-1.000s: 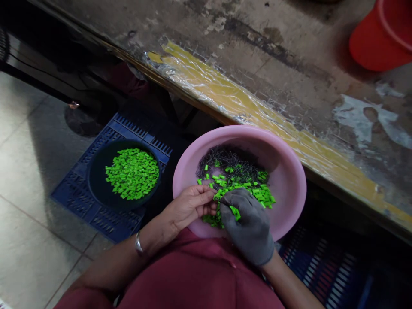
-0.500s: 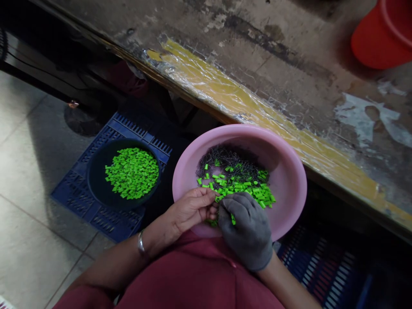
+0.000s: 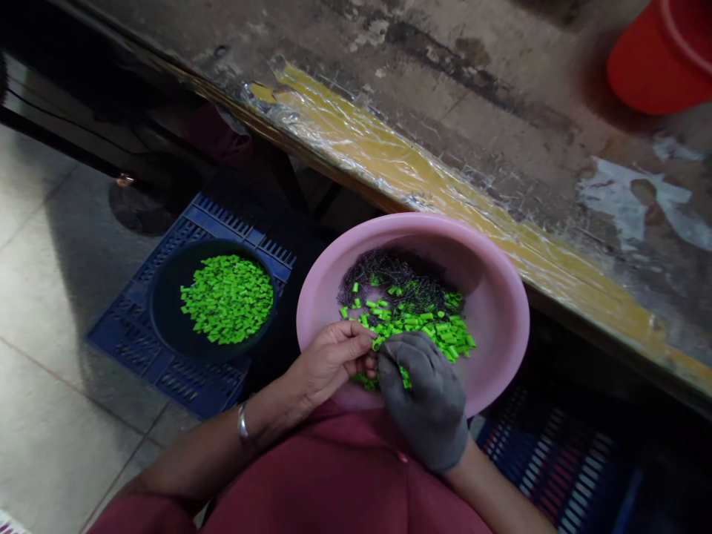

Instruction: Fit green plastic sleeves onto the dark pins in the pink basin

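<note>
My bare left hand (image 3: 337,356), closed in a pinch, has a small green plastic tube (image 3: 377,343) at its thumb and fingertips. Against those fingertips is my right hand (image 3: 426,397) in a grey glove, its fingers curled shut around several green tubes (image 3: 405,377) that peek out of the palm. Both hands are over the near rim of a pink basin (image 3: 503,341). Inside it, loose green tubes (image 3: 453,335) lie in front of a tangled heap of thin dark metal pieces, perhaps springs (image 3: 400,267). What the right fingertips pinch is hidden.
To the left, a dark bowl (image 3: 161,322) full of small green pieces (image 3: 228,299) stands on a blue slatted crate (image 3: 130,308). A worn table (image 3: 500,141) with a yellow taped edge runs behind the basin. On it stands a red bucket (image 3: 659,63). Another blue crate (image 3: 545,452) is at lower right.
My gloved right hand has turned slightly, and the green tubes in its palm show a little more. The left hand stays pinched in nearly the same place.
</note>
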{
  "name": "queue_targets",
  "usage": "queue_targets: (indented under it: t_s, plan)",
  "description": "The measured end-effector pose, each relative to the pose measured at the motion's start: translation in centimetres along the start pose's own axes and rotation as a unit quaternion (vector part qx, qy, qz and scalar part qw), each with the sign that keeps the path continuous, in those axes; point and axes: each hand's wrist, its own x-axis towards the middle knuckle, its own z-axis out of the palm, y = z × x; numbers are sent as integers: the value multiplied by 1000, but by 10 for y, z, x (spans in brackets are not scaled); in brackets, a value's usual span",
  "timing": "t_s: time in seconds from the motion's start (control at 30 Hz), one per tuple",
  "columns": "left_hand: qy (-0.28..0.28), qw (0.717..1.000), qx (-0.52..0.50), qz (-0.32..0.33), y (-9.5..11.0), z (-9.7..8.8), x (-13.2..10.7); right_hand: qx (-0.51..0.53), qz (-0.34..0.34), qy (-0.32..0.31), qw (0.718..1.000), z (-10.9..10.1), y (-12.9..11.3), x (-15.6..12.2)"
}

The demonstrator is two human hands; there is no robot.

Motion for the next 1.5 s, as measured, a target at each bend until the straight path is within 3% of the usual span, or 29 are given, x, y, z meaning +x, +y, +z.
queue_targets:
  t_s: [0.23, 0.5, 1.5]
  plan:
    - [-28, 998, -57, -28, -3, 2, 1, 32, 45, 32, 998, 0, -1, -3]
    - [-15, 998, -64, -14, -3, 3, 1, 64, 110, 27, 992, -5, -4, -4]
    - [1, 999, 0, 40, -2, 0, 0, 34, 61, 22, 997, -2, -3, -2]
